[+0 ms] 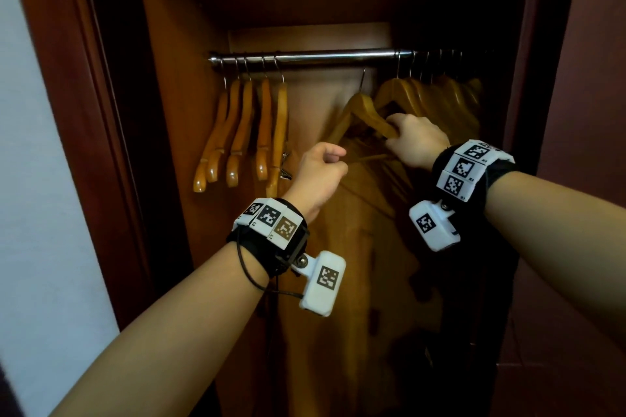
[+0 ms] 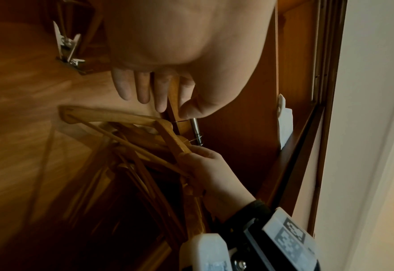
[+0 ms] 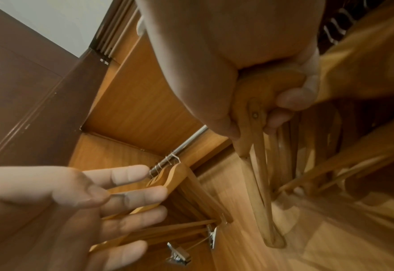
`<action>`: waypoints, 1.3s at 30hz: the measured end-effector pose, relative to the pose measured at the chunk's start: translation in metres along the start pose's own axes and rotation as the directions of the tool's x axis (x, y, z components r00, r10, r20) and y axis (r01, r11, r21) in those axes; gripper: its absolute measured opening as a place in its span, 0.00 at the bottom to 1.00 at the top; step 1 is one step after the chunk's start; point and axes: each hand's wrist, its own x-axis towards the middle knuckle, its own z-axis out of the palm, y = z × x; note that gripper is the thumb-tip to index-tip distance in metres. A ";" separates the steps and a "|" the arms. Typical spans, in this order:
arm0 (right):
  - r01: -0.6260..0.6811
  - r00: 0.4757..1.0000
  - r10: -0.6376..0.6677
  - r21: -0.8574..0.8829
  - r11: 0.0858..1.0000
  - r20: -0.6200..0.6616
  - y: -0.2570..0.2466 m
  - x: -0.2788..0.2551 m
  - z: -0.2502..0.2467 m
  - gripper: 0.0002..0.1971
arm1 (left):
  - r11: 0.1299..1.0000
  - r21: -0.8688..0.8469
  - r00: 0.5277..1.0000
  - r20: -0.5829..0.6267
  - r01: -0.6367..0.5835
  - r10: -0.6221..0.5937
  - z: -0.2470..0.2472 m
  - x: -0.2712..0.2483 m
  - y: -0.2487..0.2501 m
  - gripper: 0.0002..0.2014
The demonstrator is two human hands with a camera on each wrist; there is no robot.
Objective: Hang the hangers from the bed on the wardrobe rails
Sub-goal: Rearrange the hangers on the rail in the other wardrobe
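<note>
A metal rail (image 1: 321, 56) runs across the open wardrobe. My right hand (image 1: 396, 127) grips the shoulder end of a wooden hanger (image 1: 364, 108), tilted just below the rail's bare middle; its wire hook reaches up to the rail's underside, and I cannot tell whether it is over the rail. In the right wrist view the fingers (image 3: 291, 99) wrap the hanger's end (image 3: 256, 146). My left hand (image 1: 333, 159) hovers to the left and lower, its fingers (image 3: 131, 176) relaxed, holding nothing. Several wooden hangers (image 1: 244, 132) hang at the rail's left end and several more (image 1: 437, 95) at its right.
One left-end hanger carries metal clips (image 1: 284, 173). The dark wooden door frame (image 1: 84, 112) and a white wall (image 1: 34, 179) stand to the left, and a dark panel (image 1: 592, 112) closes the right. The lower right of the wardrobe is in deep shadow.
</note>
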 end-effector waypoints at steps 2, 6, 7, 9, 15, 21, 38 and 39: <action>0.002 1.000 -0.002 0.007 1.000 0.013 -0.002 0.000 0.005 0.20 | 1.000 0.008 1.000 -0.006 0.006 -0.006 -0.004 0.000 -0.004 0.17; 0.011 0.999 -0.012 0.017 1.000 0.035 -0.007 -0.006 0.011 0.23 | 0.999 0.026 1.000 -0.009 0.020 -0.020 -0.009 -0.001 -0.012 0.16; 0.016 0.999 -0.016 0.019 1.000 0.041 -0.008 -0.008 0.013 0.23 | 0.999 0.024 1.000 -0.007 0.025 -0.025 -0.010 -0.002 -0.015 0.16; 0.019 0.998 -0.020 0.020 1.000 0.057 -0.010 -0.016 0.015 0.23 | 0.999 0.010 0.999 -0.008 0.032 -0.032 -0.010 -0.004 -0.020 0.16; 0.023 0.993 -0.022 -0.006 1.000 0.120 -0.010 -0.047 0.024 0.25 | 0.996 -0.013 0.996 0.009 0.089 -0.089 -0.004 -0.021 -0.047 0.17; 0.032 0.987 -0.028 -0.021 0.999 0.160 -0.003 -0.081 0.026 0.25 | 0.987 0.014 0.987 0.023 0.162 -0.162 0.009 -0.038 -0.067 0.18; 0.306 0.928 -0.314 0.074 0.949 0.200 0.036 -0.139 -0.054 0.29 | 0.955 0.035 0.934 -0.219 0.295 -0.281 0.031 -0.062 -0.020 0.35; 0.317 0.923 -0.331 0.096 0.943 0.199 0.039 -0.140 -0.057 0.30 | 0.954 0.035 0.931 -0.234 0.298 -0.282 0.033 -0.066 -0.018 0.36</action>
